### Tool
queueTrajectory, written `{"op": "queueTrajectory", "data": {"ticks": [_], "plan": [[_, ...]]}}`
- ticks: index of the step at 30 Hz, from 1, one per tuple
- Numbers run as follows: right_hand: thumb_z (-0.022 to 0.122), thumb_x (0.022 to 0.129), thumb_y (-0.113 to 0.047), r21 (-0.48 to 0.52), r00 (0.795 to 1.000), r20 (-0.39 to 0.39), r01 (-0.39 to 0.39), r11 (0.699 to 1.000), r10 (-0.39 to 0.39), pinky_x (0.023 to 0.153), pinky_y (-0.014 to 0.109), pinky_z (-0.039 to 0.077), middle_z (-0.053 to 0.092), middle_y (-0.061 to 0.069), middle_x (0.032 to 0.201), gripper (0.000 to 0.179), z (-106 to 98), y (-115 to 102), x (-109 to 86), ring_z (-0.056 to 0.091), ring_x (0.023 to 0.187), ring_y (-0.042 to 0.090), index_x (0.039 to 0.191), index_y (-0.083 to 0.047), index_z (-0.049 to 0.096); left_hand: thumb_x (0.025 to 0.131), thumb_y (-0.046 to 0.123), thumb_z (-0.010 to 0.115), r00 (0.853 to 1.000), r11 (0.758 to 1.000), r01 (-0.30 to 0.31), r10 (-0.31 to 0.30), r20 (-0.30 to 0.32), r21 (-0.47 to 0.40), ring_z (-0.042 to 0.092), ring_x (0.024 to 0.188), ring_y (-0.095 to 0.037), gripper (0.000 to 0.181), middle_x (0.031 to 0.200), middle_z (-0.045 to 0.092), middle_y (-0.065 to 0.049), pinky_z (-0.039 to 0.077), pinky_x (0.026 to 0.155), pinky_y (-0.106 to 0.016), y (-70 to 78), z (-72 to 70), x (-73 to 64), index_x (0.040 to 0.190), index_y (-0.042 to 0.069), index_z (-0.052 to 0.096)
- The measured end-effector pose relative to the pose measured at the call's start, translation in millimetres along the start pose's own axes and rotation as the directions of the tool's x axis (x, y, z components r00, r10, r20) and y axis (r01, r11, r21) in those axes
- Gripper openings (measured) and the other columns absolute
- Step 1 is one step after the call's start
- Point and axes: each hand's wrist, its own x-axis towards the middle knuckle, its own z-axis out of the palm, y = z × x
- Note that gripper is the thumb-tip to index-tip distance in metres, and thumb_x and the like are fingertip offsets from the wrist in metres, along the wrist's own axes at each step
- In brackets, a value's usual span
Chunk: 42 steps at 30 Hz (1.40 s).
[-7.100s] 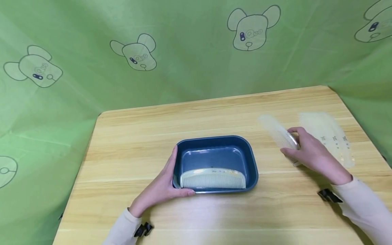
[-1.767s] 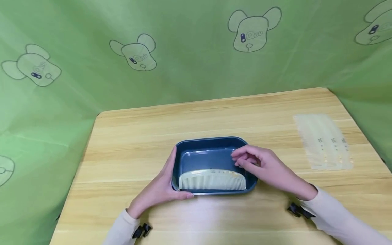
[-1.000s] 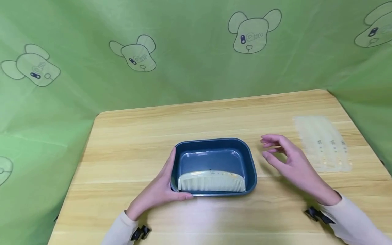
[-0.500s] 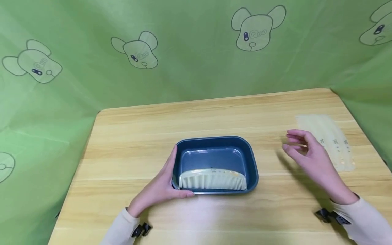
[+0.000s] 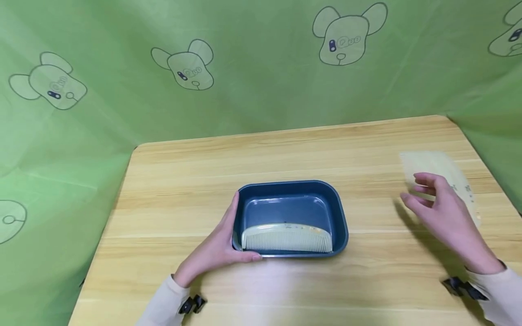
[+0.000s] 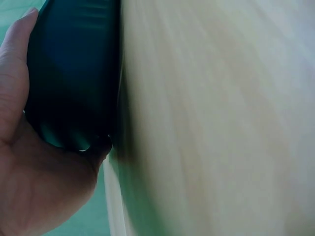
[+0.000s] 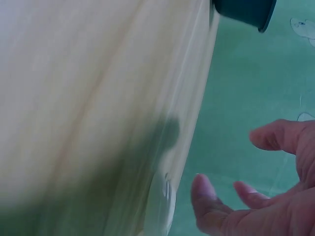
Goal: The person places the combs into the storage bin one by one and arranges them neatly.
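Note:
A dark blue rectangular plastic tray [image 5: 340,217] stands on the table. My left hand [image 5: 218,244] grips its left end, thumb along the front rim and fingers on the left side. Inside, against the front wall, lies a pale translucent comb [image 5: 287,237] with teeth toward me; whether another lies under it I cannot tell. On the right, several similar combs [image 5: 424,164] overlap on the table. Above them hovers my right hand [image 5: 446,217], fingers loosely bent and apart, holding nothing. It partly covers the combs. In the right wrist view, a comb [image 7: 160,206] shows beside the fingers.
A light wood table [image 5: 183,181] bears everything. Green cloth [image 5: 261,68] with bear-head prints hangs behind and at both sides. A black clip [image 5: 465,288] sits at the right wrist, and another [image 5: 192,304] at the left.
Seven seconds ago my right hand held a comb; later it was over the tray without a visible comb. Since then it has moved right, over the overlapping combs. My left hand stays on the tray.

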Motion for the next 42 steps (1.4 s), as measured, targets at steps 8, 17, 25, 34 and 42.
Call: {"op": "queueTrajectory", "data": {"ticks": [8,17,25,34,42], "plan": [[0.067,0.111,-0.026,-0.048,0.999,0.045,-0.015,0.999,0.017,0.067,0.002,0.043,0.045,0.046,0.142,0.076,-7.1,13.9,5.7,0.053,0.119,0.069,0.160,0.018,0.028,0.078,0.043,0.102,1.000,1.000,0.003,-0.003,-0.004,-0.002,0.003,0.165,-0.026,0.152,0.182,-0.008,-0.011,0.018,0.128,-0.059,0.4,0.0,-0.6,0.174,0.032,-0.016],[0.069,0.109,-0.022,-0.105,0.998,0.061,0.001,0.995,0.006,0.067,0.001,0.037,0.045,0.051,0.136,0.077,-13.6,24.2,14.8,0.053,0.117,0.068,0.153,0.027,0.030,0.077,0.042,0.102,1.000,1.000,0.009,-0.009,-0.003,0.005,0.002,0.165,-0.027,0.153,0.182,-0.008,-0.012,0.017,0.129,-0.057,-0.3,1.1,-0.4,0.174,0.031,-0.016],[0.075,0.102,-0.016,-0.255,0.997,0.075,-0.005,0.967,0.025,0.080,0.045,0.044,0.035,0.052,0.131,0.067,-18.0,27.7,15.6,0.042,0.112,0.062,0.140,0.030,0.043,0.077,0.042,0.102,1.000,1.000,0.009,-0.009,-0.005,0.007,0.002,0.165,-0.027,0.153,0.182,-0.008,-0.013,0.017,0.129,-0.056,-0.3,0.9,-0.5,0.174,0.031,-0.016],[0.075,0.096,-0.007,-0.285,0.998,0.057,-0.002,0.958,0.019,0.087,0.077,0.030,0.025,0.052,0.143,0.054,-17.1,30.9,16.6,0.018,0.130,0.073,0.135,0.022,0.050,0.077,0.042,0.102,1.000,1.000,0.017,-0.017,0.000,0.009,0.002,0.165,-0.026,0.153,0.182,-0.008,-0.012,0.017,0.129,-0.056,0.1,0.7,-0.4,0.174,0.030,-0.016],[0.078,0.088,0.003,-0.272,1.000,-0.007,-0.013,0.962,0.012,0.095,0.081,0.024,0.023,0.058,0.136,0.068,-20.1,32.4,18.8,0.017,0.128,0.074,0.138,0.029,0.040,0.078,0.044,0.102,1.000,1.000,0.014,-0.014,-0.004,-0.009,0.003,0.165,-0.026,0.152,0.182,-0.008,-0.010,0.017,0.129,-0.057,1.2,0.7,-0.5,0.174,0.032,-0.015]]}}
